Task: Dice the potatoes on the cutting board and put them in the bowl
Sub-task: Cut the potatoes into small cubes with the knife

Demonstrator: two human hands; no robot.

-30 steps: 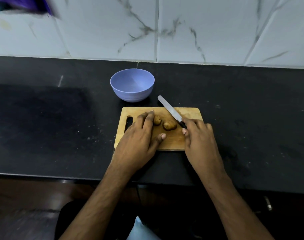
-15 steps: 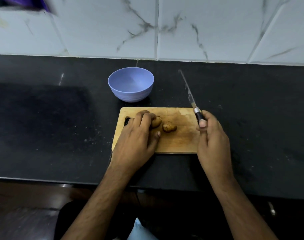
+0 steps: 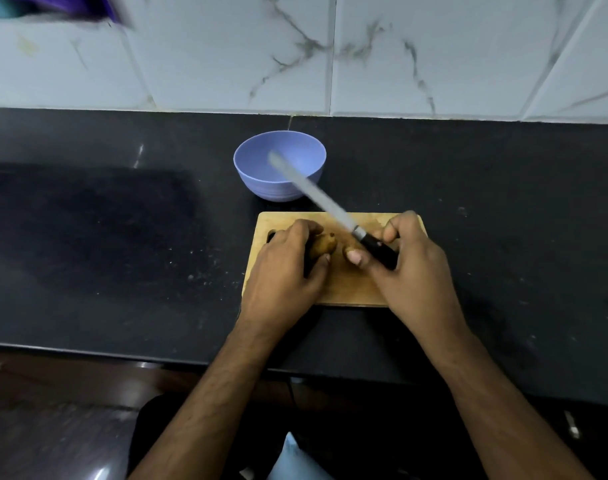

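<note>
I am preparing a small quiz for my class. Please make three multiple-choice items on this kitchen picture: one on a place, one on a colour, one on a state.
1. Where is the bowl?
A. behind the board
B. on the board
C. right of the board

2. What colour is the bowl?
A. red
B. lilac-blue
C. green

3. What is the right hand doing?
A. resting flat on the counter
B. holding the knife
C. lifting the bowl

Key: 1 A, it stands on the counter past the far edge of the board. 2 B, its wall and inside are lilac-blue. 3 B, the fingers are curled round the black handle of the knife, while the left hand holds a potato.
</note>
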